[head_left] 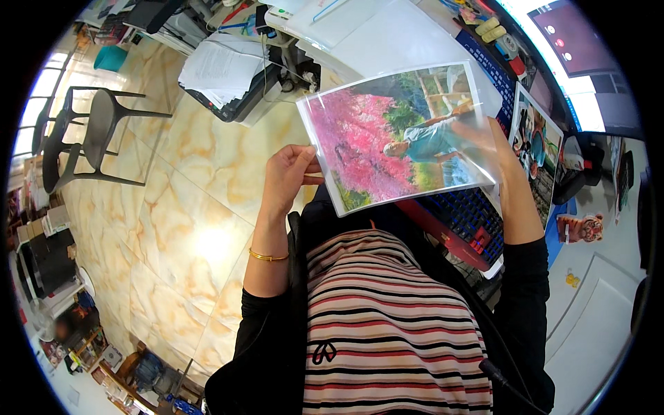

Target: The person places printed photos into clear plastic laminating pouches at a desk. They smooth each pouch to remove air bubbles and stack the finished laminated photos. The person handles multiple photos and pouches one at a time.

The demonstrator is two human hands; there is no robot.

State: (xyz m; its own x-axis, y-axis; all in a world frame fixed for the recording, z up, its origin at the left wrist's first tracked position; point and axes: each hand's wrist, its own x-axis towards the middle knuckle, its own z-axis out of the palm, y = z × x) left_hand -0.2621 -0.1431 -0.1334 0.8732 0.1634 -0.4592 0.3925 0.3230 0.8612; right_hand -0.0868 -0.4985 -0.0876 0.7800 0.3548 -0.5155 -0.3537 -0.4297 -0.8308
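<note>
A glossy laminated photo with a clear border hangs tilted above my lap. Pink blossom fills much of it, and a figure in pale clothes lies sideways in the picture. My left hand pinches its left edge, thumb on the front, the other fingers partly behind. At the opposite edge my right hand grips the sheet; glare and the clear film blur its fingers. Below the photo's lower right corner, partly covered, is a dark keyboard with a red wrist rest.
Another photo lies on the desk at right, near a monitor and a tiger figure. A printer piled with papers stands at the back left. A dark chair is on the marbled tile floor.
</note>
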